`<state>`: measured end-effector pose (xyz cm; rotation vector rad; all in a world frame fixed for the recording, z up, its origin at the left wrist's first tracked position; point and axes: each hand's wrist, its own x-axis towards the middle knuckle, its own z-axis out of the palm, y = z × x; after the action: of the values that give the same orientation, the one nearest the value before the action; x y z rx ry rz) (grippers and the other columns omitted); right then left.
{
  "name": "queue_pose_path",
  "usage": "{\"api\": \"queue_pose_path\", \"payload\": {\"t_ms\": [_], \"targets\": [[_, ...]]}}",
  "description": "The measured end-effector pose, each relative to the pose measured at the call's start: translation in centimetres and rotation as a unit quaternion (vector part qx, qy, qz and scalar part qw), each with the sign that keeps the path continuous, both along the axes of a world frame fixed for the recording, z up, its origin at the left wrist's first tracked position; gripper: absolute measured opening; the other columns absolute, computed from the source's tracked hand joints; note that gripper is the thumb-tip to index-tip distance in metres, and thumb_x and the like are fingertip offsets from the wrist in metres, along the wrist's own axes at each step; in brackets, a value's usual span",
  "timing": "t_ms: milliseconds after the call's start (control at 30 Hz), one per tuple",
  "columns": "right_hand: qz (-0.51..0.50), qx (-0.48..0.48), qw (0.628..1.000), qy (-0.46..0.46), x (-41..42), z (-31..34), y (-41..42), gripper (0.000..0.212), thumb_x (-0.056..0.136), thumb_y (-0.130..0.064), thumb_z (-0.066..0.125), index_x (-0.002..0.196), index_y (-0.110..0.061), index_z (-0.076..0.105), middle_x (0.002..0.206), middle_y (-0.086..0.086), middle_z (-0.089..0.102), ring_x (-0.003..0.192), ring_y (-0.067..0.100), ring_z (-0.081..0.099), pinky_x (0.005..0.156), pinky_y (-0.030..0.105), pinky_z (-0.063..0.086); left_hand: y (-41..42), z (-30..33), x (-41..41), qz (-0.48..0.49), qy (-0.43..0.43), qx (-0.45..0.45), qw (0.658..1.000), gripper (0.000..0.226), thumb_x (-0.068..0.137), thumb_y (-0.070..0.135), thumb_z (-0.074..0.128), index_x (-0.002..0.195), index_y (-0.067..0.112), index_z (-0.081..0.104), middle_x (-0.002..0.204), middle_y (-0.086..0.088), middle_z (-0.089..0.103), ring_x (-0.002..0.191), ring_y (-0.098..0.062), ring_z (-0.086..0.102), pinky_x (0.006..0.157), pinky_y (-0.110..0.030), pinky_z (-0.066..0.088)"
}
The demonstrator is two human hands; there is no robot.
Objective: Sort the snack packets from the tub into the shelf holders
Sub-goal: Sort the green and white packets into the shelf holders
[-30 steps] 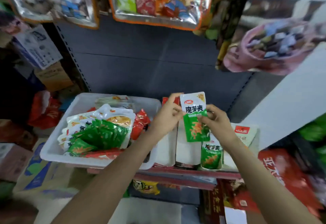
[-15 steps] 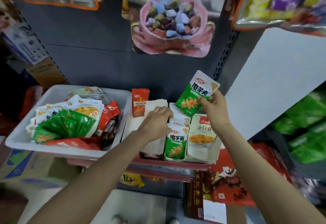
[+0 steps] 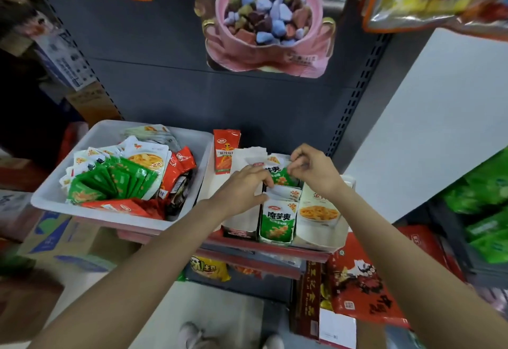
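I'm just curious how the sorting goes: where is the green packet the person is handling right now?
In the head view, right of centre, the green packet is going into the middle shelf holder behind matching green ones, pinched by the right hand, with the left hand beside it.

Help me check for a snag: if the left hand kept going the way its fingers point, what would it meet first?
The left hand points right, toward the green packet being slid into the middle holder. It would likely meet that packet first, then the right hand; depth is unclear.
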<state>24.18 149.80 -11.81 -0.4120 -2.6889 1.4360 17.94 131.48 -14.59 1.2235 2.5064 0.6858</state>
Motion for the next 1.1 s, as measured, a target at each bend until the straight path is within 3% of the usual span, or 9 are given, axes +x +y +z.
{"api": "queue_pose_path", "payload": {"t_ms": [167,267,333,433,567,733,867,967,1100], "targets": [[0.029,0.085,0.996,0.007,-0.7,0.0,-1.2,0.026,0.085,-0.009,0.064,0.11,-0.014,0.06,0.088,0.0,0.066,0.08,0.011,0.06,0.076,0.018,0.044,0.3,0.1,-0.4,0.004,-0.016,0.004,1.0,0.024,0.084,0.017,0.066,0.107,0.02,0.06,0.116,0.004,0.057,0.116,-0.015,0.046,0.101,-0.042,0.037],[0.026,0.154,0.987,0.028,-1.1,0.0,-1.9,0.008,0.088,-0.01,0.061,0.083,-0.015,0.057,0.079,0.001,0.061,0.075,0.017,0.058,0.067,0.025,0.041,0.0,0.2,-0.3,0.001,-0.018,0.012,1.0,0.03,0.083,0.016,0.066,0.112,0.02,0.058,0.117,0.003,0.058,0.113,-0.015,0.048,0.097,-0.041,0.041],[-0.009,0.203,0.979,0.005,-1.4,-0.2,-1.8,0.024,0.086,-0.005,0.057,0.068,-0.013,0.042,0.069,0.008,0.054,0.069,0.027,0.054,0.061,0.033,0.039,-0.3,0.3,-0.3,-0.002,-0.025,0.018,1.0,0.037,0.083,0.014,0.066,0.117,0.021,0.055,0.115,0.003,0.059,0.111,-0.015,0.049,0.095,-0.04,0.042],[-0.018,0.24,0.968,-0.071,-1.4,0.0,-1.6,0.014,0.083,0.0,0.056,0.074,-0.008,0.048,0.074,0.011,0.056,0.076,0.033,0.06,0.061,0.029,0.039,-0.6,0.3,-0.4,-0.013,-0.017,0.007,1.0,0.039,0.084,0.015,0.065,0.122,0.022,0.055,0.117,0.003,0.059,0.112,-0.016,0.047,0.095,-0.04,0.041],[-0.008,0.214,0.976,-0.034,-1.5,0.2,-1.9,0.022,0.083,-0.001,0.059,0.102,-0.011,0.062,0.093,0.005,0.067,0.086,0.022,0.063,0.081,0.034,0.052,-0.9,0.1,-0.7,-0.013,-0.017,0.009,1.0,0.035,0.086,0.017,0.064,0.12,0.021,0.058,0.121,0.002,0.058,0.114,-0.016,0.047,0.097,-0.039,0.041],[-0.007,0.195,0.981,0.003,-2.0,0.2,-4.2,0.021,0.085,-0.003,0.057,0.102,-0.01,0.065,0.094,0.006,0.069,0.086,0.022,0.064,0.082,0.037,0.052,-3.1,0.7,-1.3,0.056,-0.002,0.062,0.996,0.03,0.089,0.017,0.059,0.119,0.018,0.058,0.119,0.0,0.059,0.112,-0.016,0.051,0.095,-0.034,0.043],[0.035,0.105,0.993,0.026,-3.3,1.1,-9.3,0.019,0.085,-0.001,0.057,0.101,-0.009,0.065,0.088,-0.002,0.067,0.079,0.011,0.061,0.076,0.014,0.046,-8.0,1.9,-2.9,0.177,0.02,0.138,0.974,0.021,0.088,0.012,0.06,0.109,0.012,0.063,0.102,-0.001,0.063,0.097,-0.016,0.059,0.087,-0.03,0.048],[0.084,0.055,0.995,0.025,-5.4,1.1,-14.2,0.024,0.084,0.004,0.055,0.104,-0.005,0.065,0.093,0.004,0.069,0.081,0.012,0.061,0.077,0.009,0.045,-13.1,2.5,-5.3,0.242,0.08,0.137,0.957,0.018,0.084,0.009,0.059,0.102,0.01,0.064,0.099,-0.007,0.066,0.095,-0.024,0.06,0.085,-0.038,0.049],[0.108,0.041,0.993,0.024,-9.0,0.5,-20.7,0.027,0.089,-0.006,0.056,0.115,-0.008,0.061,0.109,0.009,0.067,0.1,0.021,0.063,0.091,0.029,0.048,-19.9,2.6,-9.2,0.298,0.096,0.073,0.947,0.027,0.085,0.006,0.059,0.112,0.008,0.062,0.109,-0.014,0.063,0.104,-0.031,0.056,0.092,-0.04,0.046]]}}
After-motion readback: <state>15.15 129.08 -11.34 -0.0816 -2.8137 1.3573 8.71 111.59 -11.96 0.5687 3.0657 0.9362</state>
